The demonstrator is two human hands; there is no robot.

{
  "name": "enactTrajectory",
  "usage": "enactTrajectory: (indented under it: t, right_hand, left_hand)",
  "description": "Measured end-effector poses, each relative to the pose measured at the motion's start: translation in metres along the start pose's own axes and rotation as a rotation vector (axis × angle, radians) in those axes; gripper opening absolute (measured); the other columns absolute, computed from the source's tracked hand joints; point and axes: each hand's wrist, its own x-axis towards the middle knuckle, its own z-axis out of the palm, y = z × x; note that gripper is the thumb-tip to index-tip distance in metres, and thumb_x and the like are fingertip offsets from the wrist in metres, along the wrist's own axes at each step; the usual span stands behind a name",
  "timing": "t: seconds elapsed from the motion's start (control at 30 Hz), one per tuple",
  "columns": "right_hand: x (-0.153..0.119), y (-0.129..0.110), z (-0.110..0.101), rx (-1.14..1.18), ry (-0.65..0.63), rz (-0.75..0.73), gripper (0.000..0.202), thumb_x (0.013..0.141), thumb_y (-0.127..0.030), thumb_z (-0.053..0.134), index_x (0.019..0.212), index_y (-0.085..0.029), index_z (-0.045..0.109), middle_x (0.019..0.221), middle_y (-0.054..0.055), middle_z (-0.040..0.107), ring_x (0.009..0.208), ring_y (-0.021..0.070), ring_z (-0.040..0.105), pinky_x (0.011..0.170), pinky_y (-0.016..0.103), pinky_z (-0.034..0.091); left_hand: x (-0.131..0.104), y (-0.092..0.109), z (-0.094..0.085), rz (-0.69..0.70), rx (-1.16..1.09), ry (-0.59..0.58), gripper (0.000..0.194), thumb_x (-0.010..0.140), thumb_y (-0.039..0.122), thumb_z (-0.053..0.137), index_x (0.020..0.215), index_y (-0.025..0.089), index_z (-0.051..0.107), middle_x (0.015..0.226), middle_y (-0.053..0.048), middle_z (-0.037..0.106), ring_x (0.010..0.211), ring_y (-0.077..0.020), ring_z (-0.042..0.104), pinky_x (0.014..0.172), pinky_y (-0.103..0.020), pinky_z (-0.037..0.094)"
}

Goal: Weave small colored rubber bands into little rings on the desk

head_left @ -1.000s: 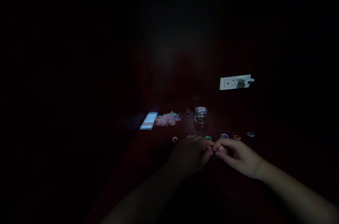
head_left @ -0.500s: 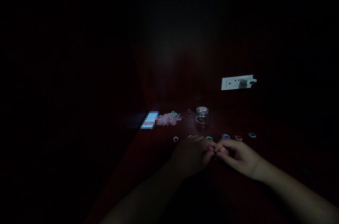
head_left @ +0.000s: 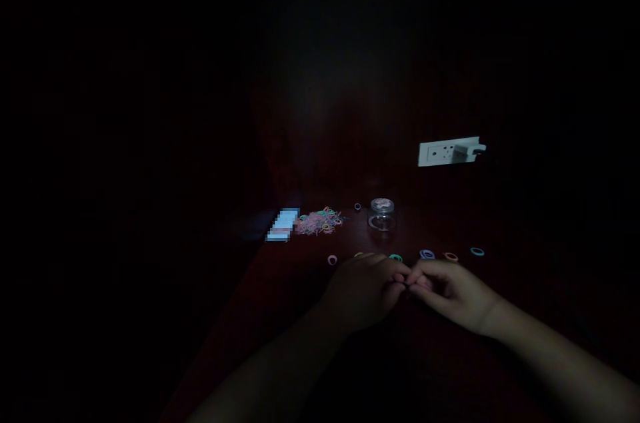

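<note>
On the dark red table (head_left: 295, 283), the left hand (head_left: 360, 291) and right hand (head_left: 457, 293) meet near the middle, fingertips pinched narrow, on what I cannot tell, with a heap of bands (head_left: 319, 223) far left, a lidded jar (head_left: 383, 214) right of it, and loose bands (head_left: 427, 252) nearer.

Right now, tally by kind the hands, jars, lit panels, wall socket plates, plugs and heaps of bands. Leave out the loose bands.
Hands: 2, left hand and right hand
Jar: 1
Lit panel, pixelated: 1
Wall socket plate: 1
Plug: 1
Heap of bands: 1
Total: 7
</note>
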Motion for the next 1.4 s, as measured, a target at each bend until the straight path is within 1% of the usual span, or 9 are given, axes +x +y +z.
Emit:
enactTrajectory:
  t: [0.17,0.43,0.53,0.7,0.97,1.1,1.27,1.4]
  right_hand:
    - [-0.0007,0.001,0.0,0.017,-0.008,0.024,0.026,0.092,-0.044,0.055,0.085,-0.02,0.065,0.065,-0.003,0.048,0.06,0.0128,0.045,0.055,0.024,0.04]
    - [0.0004,0.0011,-0.0002,-0.002,-0.021,0.029,0.026,0.092,-0.042,0.055,0.086,-0.019,0.066,0.068,-0.001,0.052,0.062,0.0129,0.046,0.058,0.025,0.041]
    - [0.0004,0.0019,-0.0005,-0.002,-0.023,0.028,0.026,0.092,-0.042,0.056,0.084,-0.019,0.065,0.067,-0.002,0.051,0.061,0.0127,0.046,0.057,0.025,0.04]
    - [0.0004,0.0033,-0.0001,0.004,-0.022,0.022,0.027,0.091,-0.043,0.056,0.084,-0.019,0.065,0.065,-0.002,0.047,0.06,0.0123,0.043,0.056,0.024,0.039]
    - [0.0006,0.0007,-0.0004,-0.007,-0.01,0.018,0.026,0.091,-0.043,0.057,0.084,-0.019,0.066,0.066,-0.002,0.048,0.061,0.0126,0.045,0.057,0.024,0.04]
    - [0.0002,-0.0007,-0.0005,-0.006,-0.009,0.022,0.026,0.09,-0.042,0.057,0.083,-0.019,0.066,0.065,-0.002,0.048,0.06,0.0124,0.044,0.056,0.024,0.04]
    - [0.0007,0.0009,0.0002,-0.001,-0.011,0.028,0.026,0.09,-0.043,0.057,0.085,-0.019,0.066,0.063,-0.003,0.047,0.058,0.0118,0.043,0.054,0.023,0.039]
    - [0.0012,0.0019,0.0004,-0.016,-0.006,0.015,0.026,0.091,-0.042,0.056,0.084,-0.019,0.065,0.063,-0.003,0.048,0.058,0.0116,0.044,0.054,0.023,0.039]
  left_hand:
    - [0.0008,0.0017,-0.0025,-0.002,0.005,-0.028,0.02,0.086,0.019,0.06,0.104,0.025,0.064,0.1,0.001,0.072,0.091,-0.0158,0.064,0.082,-0.029,0.049]
    - [0.0016,0.0019,-0.001,0.012,0.026,-0.015,0.018,0.089,0.02,0.054,0.103,0.025,0.065,0.098,0.001,0.072,0.088,-0.0161,0.064,0.08,-0.03,0.048]
    - [0.0016,0.0013,-0.0001,0.014,0.023,-0.018,0.019,0.087,0.019,0.055,0.103,0.025,0.065,0.098,0.002,0.072,0.089,-0.0158,0.065,0.081,-0.031,0.049]
    - [0.0008,0.0003,0.0013,0.022,-0.012,0.019,0.022,0.085,0.017,0.058,0.104,0.025,0.065,0.1,0.003,0.073,0.089,-0.0157,0.065,0.083,-0.032,0.049]
    - [-0.0001,-0.003,0.0051,-0.001,-0.027,0.056,0.025,0.083,0.019,0.06,0.107,0.023,0.065,0.101,0.0,0.072,0.089,-0.0167,0.066,0.084,-0.033,0.051]
    - [0.0,-0.0035,0.0055,-0.005,-0.024,0.044,0.025,0.082,0.019,0.06,0.106,0.024,0.065,0.1,0.001,0.073,0.088,-0.0162,0.066,0.083,-0.031,0.051]
    - [0.001,-0.001,0.0033,-0.003,0.004,0.027,0.019,0.084,0.02,0.058,0.101,0.024,0.066,0.096,0.001,0.072,0.086,-0.0164,0.065,0.079,-0.031,0.05]
    - [0.0014,-0.0002,0.0028,0.008,0.006,0.022,0.019,0.085,0.018,0.058,0.1,0.025,0.066,0.095,0.002,0.072,0.086,-0.0155,0.065,0.08,-0.03,0.049]
